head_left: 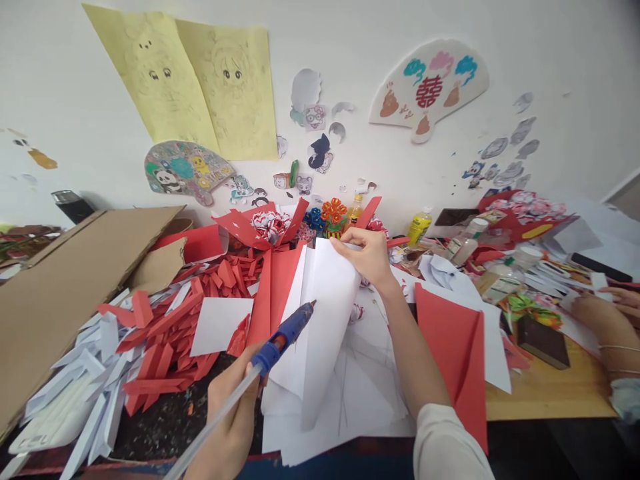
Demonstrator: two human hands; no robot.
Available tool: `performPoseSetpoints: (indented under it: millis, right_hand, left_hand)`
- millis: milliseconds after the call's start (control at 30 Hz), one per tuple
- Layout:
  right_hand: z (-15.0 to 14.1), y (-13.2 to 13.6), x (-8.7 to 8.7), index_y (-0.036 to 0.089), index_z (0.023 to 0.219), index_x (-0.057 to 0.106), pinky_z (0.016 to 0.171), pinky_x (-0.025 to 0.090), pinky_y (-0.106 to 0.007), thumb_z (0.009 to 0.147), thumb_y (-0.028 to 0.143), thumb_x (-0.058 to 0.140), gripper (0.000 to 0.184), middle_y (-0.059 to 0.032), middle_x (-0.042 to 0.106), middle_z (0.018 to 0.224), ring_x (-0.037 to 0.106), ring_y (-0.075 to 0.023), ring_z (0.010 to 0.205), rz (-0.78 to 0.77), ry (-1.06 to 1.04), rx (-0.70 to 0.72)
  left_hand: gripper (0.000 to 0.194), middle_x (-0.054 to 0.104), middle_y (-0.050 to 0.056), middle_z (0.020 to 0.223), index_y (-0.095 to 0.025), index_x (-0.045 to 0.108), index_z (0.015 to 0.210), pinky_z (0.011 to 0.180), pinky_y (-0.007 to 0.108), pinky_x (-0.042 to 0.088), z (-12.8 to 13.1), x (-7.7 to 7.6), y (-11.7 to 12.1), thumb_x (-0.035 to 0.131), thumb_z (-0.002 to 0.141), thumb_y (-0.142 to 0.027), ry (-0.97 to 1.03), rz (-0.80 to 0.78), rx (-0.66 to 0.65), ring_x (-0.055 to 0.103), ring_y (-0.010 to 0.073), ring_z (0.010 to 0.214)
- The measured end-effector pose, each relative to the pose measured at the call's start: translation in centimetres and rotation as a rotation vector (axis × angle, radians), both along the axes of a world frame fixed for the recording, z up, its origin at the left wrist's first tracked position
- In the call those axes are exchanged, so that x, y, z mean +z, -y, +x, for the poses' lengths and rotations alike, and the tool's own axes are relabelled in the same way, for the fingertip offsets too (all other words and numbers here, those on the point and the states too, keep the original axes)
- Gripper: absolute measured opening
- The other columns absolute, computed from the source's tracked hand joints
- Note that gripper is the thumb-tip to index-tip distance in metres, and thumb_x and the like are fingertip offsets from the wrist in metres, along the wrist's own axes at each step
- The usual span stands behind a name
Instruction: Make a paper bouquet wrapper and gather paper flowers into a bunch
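Observation:
A blue hot glue gun point(284, 340), with a long translucent glue stick point(220, 417) coming out of its back, is gripped in my left hand point(231, 407). Its brown tip lies over a curled sheet of white paper point(327, 320). The fingers of my right hand point(367, 257) pinch that sheet at its top edge and hold it partly upright. Under it spread more white sheets point(370, 393). Folded red paper point(270, 287) stands just left of the white sheet, and another folded red piece point(453, 360) lies to the right of my right forearm.
Piles of folded red strips point(165, 347) and white strips point(105, 353) fill the left side, beside a cardboard sheet point(85, 260). Paper flowers point(270, 227) and small bottles point(419, 225) line the wall. At far right, another person's hands point(600, 317) work among clutter.

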State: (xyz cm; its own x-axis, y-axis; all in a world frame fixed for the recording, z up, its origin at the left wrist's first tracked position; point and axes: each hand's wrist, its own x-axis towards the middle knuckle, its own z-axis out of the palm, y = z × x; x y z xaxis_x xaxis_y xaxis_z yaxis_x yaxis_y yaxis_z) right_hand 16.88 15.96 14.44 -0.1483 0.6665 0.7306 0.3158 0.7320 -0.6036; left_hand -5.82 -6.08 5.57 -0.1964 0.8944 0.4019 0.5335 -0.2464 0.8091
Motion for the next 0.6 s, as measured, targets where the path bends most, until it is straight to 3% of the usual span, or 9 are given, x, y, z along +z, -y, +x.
performPoseSetpoints:
  millis: [167, 367, 600]
  right_hand:
    - [0.4, -0.5, -0.2, 0.014, 0.064, 0.059, 0.050, 0.024, -0.022, 0.082, 0.039, 0.069, 0.033, 0.0024, 0.047, 0.055, 0.034, -0.0060, 0.051, -0.020, -0.021, 0.008]
    - [0.7, -1.1, -0.3, 0.013, 0.063, 0.058, 0.051, 0.026, -0.022, 0.082, 0.041, 0.069, 0.035, 0.0023, 0.048, 0.055, 0.035, -0.0059, 0.052, -0.010, -0.040, -0.008]
    - [1.3, -2.2, -0.8, 0.014, 0.065, 0.059, 0.051, 0.025, -0.023, 0.081, 0.044, 0.069, 0.036, 0.0015, 0.050, 0.058, 0.036, -0.0065, 0.052, -0.044, -0.051, -0.017]
  left_hand:
    - [0.042, 0.057, 0.001, 0.066, -0.015, 0.068, 0.101, 0.052, 0.022, 0.041, -0.1, -0.3, 0.9, 0.041, 0.097, -0.047, 0.035, -0.058, 0.008, 0.050, 0.0138, 0.058]
    - [0.045, 0.060, 0.001, 0.062, -0.017, 0.070, 0.097, 0.051, 0.023, 0.045, -0.1, 0.0, 1.6, 0.040, 0.096, -0.051, -0.056, -0.121, -0.019, 0.054, 0.0152, 0.054]
    - [0.051, 0.074, 0.004, 0.079, -0.022, 0.073, 0.105, 0.064, 0.026, 0.057, 0.3, 1.6, 2.8, 0.037, 0.094, -0.057, -0.138, -0.209, -0.017, 0.068, 0.0209, 0.069]
